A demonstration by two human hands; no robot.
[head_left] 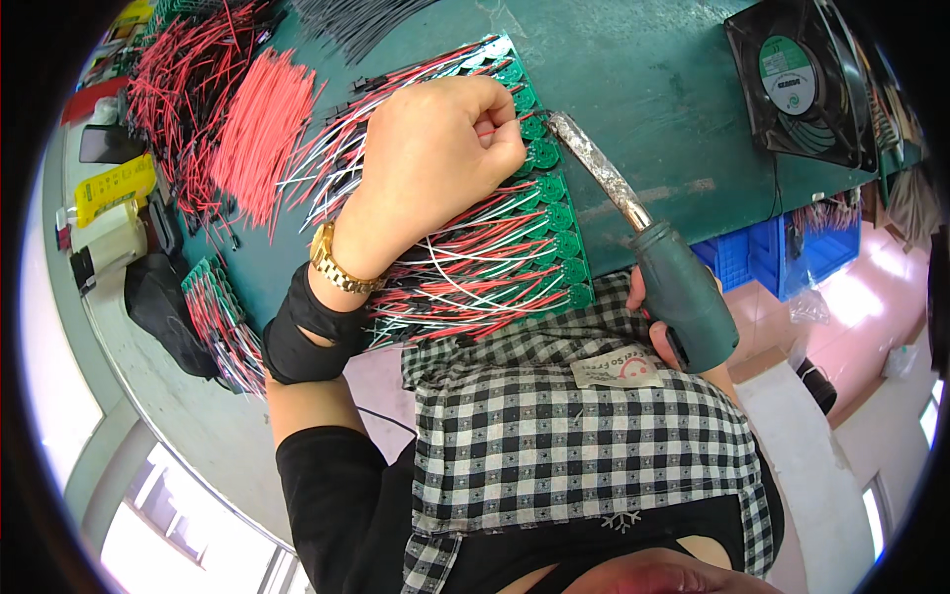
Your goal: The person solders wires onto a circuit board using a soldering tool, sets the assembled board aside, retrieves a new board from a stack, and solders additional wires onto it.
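My left hand [435, 148], with a gold watch [341, 267] at its wrist, is closed in a pinch over the green circuit boards [562, 243]. A thin red wire [485, 129] shows between its fingers, running toward a board's edge. Rows of red, white and black wires [465, 267] fan out leftward from the round-edged boards. My right hand [661, 344] is wrapped round the dark green handle of a soldering iron [683, 292], mostly hidden behind it. The iron's worn metal barrel slants up and left, its tip close to the boards beside my left fingers.
Bundles of red wires [262, 139] and red-and-black wires [188, 89] lie at the far left, near dark grey wires [361, 20]. Another wired board panel [213, 307] sits at the left edge. A black fan [802, 84] stands at the far right, with blue bins [767, 257] below.
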